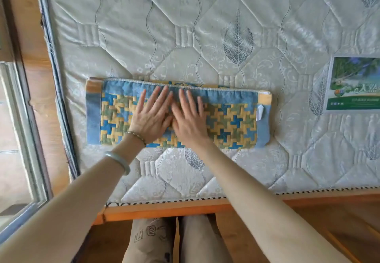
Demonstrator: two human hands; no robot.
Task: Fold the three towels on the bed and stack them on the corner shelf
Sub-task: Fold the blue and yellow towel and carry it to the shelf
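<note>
A blue, yellow and green patterned towel [232, 123] lies folded into a long strip across the quilted mattress [185, 26]. My left hand [151, 116] and my right hand [188, 118] lie flat side by side on the towel's middle, fingers straight and spread, pressing it down. A white label [260, 112] sticks out near the towel's right end. No other towel and no shelf are in view.
A green printed card [353, 83] lies on the mattress at the right. The wooden bed frame [164, 211] runs along the near edge, with my legs below it. A window frame [26, 139] stands at the left beside a wooden ledge.
</note>
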